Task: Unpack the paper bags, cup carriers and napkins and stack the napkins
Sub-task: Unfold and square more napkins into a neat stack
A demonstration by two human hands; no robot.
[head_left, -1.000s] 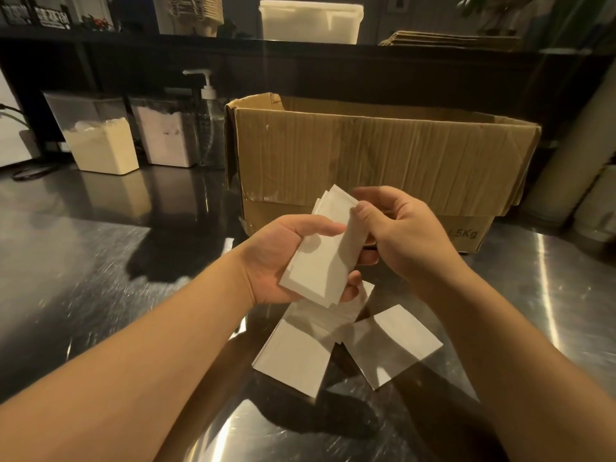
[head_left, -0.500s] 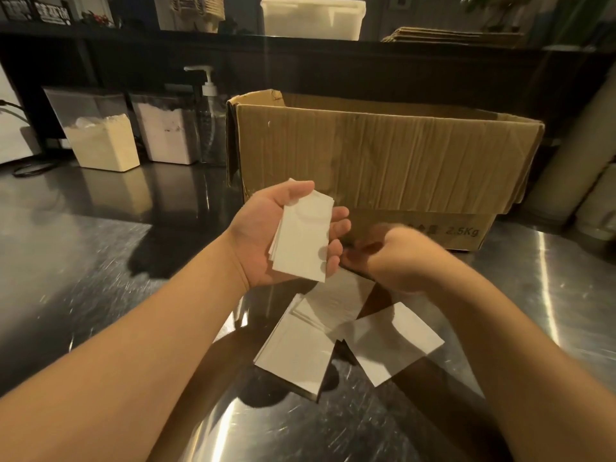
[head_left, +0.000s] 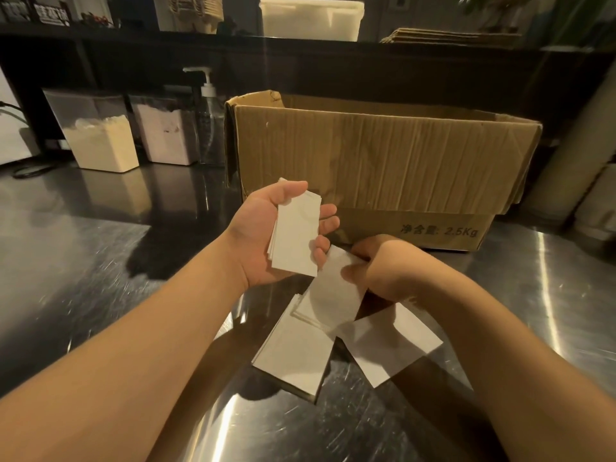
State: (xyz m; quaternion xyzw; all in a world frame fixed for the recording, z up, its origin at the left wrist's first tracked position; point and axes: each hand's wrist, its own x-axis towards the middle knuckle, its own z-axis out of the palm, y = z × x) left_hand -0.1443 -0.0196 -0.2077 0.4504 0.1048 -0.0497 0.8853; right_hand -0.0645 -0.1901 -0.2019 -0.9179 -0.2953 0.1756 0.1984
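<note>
White napkins in both hands over steel counter

Steel counter, scratched and reflective. Left hand palm up, holds a small stack of white napkins; thumb on the stack's top edge, fingers curled round its right side. Right hand lower and to the right, pinches a single napkin at its upper end; that napkin hangs tilted, its lower part over the loose ones. Loose napkins on the counter below the hands: one pile at left, several sheets overlapping, and one napkin at right, lying at an angle, touching the pile at a corner. Cardboard box just behind the hands, open top, flap folded down on the near side, printed "2.5Kg" at lower right. Contents of box not visible. Left of the box: pump bottle, then two clear containers of powder, pinkish and pale yellow. White tub on the dark shelf behind.
</note>
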